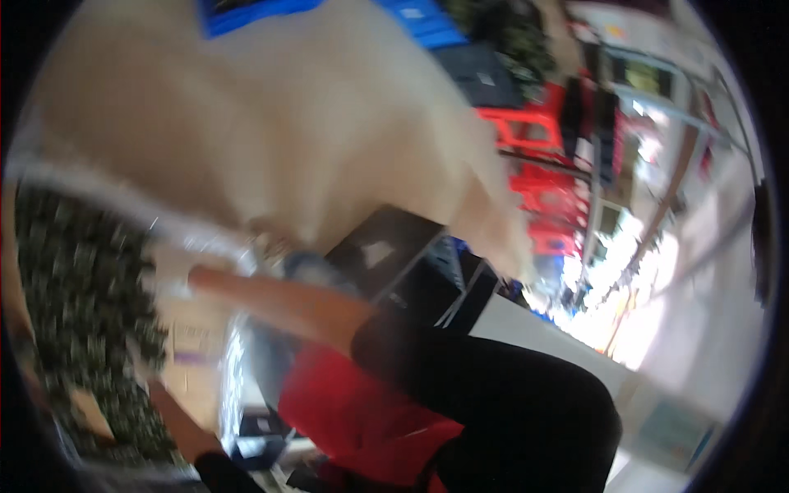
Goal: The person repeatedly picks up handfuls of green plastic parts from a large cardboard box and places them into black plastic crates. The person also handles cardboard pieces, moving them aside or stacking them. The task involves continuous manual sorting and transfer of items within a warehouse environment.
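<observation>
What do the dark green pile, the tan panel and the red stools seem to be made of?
Dark green pile: small pieces with slight glints, perhaps plastic or metal; blur leaves it open.
Tan panel: probably matte cardboard, judging by its flat, dull brown face.
Red stools: likely semi-gloss plastic, given the bright, even colour and moulded-looking openings.

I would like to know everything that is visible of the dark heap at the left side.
The dark heap consists of many small greenish-black pieces with pale glints; blur hides their shape and material. A tan piece shows in its lower part. Shiny plastic runs above it; brown cardboard lies to its right. The left hand and right hand are at its right edge, contact unclear.
</observation>
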### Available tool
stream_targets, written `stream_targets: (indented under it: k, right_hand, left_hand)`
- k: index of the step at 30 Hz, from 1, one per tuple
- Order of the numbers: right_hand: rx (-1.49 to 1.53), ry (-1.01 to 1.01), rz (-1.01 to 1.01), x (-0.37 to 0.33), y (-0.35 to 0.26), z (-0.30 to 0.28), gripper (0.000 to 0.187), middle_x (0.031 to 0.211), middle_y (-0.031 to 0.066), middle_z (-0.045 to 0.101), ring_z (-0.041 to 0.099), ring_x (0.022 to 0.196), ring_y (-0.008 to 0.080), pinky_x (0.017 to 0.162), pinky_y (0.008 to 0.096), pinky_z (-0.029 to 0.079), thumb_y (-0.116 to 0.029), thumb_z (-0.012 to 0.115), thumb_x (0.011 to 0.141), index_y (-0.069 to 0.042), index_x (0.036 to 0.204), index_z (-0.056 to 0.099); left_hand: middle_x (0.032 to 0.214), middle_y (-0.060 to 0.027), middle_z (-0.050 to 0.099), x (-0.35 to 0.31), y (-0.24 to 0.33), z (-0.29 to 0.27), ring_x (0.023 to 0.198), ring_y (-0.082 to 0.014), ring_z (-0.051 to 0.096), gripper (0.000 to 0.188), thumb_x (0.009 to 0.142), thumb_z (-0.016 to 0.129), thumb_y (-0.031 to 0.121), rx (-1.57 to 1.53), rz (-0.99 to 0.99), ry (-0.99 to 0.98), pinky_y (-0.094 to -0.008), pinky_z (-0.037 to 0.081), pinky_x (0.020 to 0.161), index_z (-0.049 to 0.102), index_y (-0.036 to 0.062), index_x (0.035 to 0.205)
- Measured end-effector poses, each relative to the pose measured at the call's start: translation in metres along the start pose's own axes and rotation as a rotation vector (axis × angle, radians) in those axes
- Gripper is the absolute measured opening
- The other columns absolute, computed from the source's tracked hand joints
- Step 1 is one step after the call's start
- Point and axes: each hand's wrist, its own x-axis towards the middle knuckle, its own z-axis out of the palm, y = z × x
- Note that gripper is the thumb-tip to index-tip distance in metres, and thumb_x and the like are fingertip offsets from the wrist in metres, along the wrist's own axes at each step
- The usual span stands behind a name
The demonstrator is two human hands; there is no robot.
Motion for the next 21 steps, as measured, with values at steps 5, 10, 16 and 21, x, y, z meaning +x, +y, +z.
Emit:
stream_targets:
  k: [5, 10, 16, 21]
  right_hand:
    - [-0.600, -0.073, 0.114, 0.045, -0.021, 0.018, 0.081, 0.121, 0.0265, 0.050, 0.050, 0.109, 0.0345, 0.089, 0.0476, 0.041, -0.049, 0.071, 0.061, 0.006, 0.116, 0.051]
    - [-0.834, 0.095, 0.135, 0.029, -0.032, 0.073, 0.110, 0.142, 0.0282, 0.022, 0.021, 0.133, 0.0389, 0.109, 0.0476, 0.017, -0.055, 0.071, 0.066, 0.009, 0.138, 0.018]
    - [-0.492, 0.089, 0.251, 0.050, -0.046, 0.079, 0.099, 0.111, 0.0250, 0.057, 0.059, 0.100, 0.0317, 0.084, 0.0380, 0.049, -0.050, 0.081, 0.056, 0.014, 0.120, 0.040]
    - [-0.517, 0.126, 0.420, 0.075, -0.019, 0.082, 0.063, 0.092, 0.0217, 0.065, 0.065, 0.083, 0.0273, 0.073, 0.0352, 0.053, -0.033, 0.086, 0.056, 0.009, 0.096, 0.061]
  left_hand:
    - [0.134, -0.0172, 0.042, -0.015, 0.014, 0.071, 0.119, -0.0290, 0.046, 0.079, 0.079, 0.057, 0.047, 0.021, 0.239, 0.206, -0.0375, 0.039, 0.099, 0.028, 0.0068, 0.140]
    - [0.125, -0.0266, 0.043, -0.051, 0.054, 0.075, 0.110, -0.0336, 0.052, 0.115, 0.050, 0.078, 0.061, 0.795, 0.007, 0.773, -0.0401, 0.045, 0.092, 0.030, 0.0022, 0.137]
    - [0.128, -0.0287, 0.038, -0.034, 0.033, 0.037, 0.110, -0.0348, 0.051, 0.133, 0.042, 0.075, 0.071, 0.658, -0.050, 0.729, -0.0411, 0.046, 0.089, 0.019, 0.0013, 0.140]
    - [0.129, -0.0257, 0.040, -0.057, 0.042, 0.061, 0.116, -0.0356, 0.045, 0.136, 0.042, 0.075, 0.071, 0.677, -0.162, 0.734, -0.0390, 0.042, 0.095, 0.015, 0.0003, 0.141]
